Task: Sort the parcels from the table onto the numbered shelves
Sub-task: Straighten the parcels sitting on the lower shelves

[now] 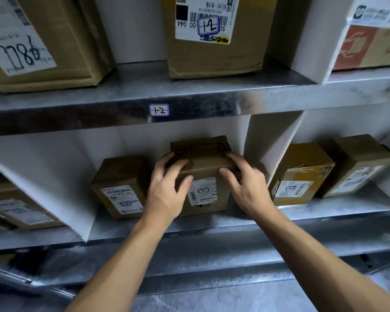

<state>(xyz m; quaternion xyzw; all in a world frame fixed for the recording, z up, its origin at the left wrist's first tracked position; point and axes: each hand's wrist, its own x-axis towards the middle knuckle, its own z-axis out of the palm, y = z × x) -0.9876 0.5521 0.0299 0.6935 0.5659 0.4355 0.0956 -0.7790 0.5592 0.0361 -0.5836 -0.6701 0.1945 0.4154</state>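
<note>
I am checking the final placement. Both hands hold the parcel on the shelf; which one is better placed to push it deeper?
Probably the left hand: its thumb lies on the front of the parcel, by the label. The right hand grips the top right corner, near the divider.

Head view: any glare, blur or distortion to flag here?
Head view: wide-angle distortion bows the upper shelf edge; glare patches on its metal beside the shelf tag; lower-left parcel smeared; label on the held parcel too soft to read.
</note>
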